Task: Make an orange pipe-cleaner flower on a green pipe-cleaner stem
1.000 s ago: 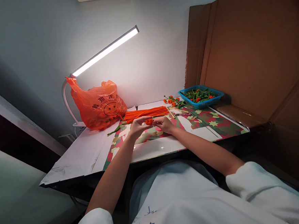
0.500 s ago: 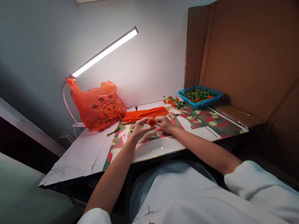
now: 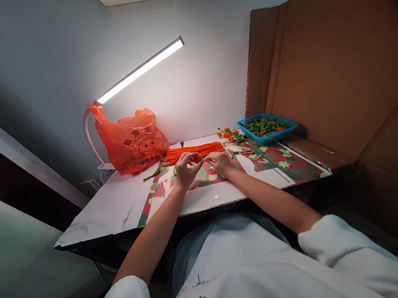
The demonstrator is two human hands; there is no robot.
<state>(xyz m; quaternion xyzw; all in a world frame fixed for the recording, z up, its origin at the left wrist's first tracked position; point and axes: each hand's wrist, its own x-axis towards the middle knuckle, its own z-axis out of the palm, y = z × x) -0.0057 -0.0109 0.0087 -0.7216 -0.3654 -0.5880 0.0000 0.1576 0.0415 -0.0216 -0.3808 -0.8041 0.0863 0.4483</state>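
Flower (image 3: 198, 158), fluffy-looking, vivid orange, partly hidden, shows just on the near side of the orange strips (image 3: 199, 149)! Left hand (image 3: 186, 171) holds it; right hand (image 3: 220, 164) pinches narrowly just right, its grip unclear.

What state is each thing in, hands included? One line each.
Left hand: thumb and fingers around the orange flower head
Right hand: fingertips drawn in beside it; grip too small to tell
Orange flower head: held, partly hidden
Lamp: lit
Orange plastic bag: bulging, contents unclear
Orange strips: bundled, lying flat
Blue basket: filled with green and orange pieces
Orange blooms: clustered beside the basket
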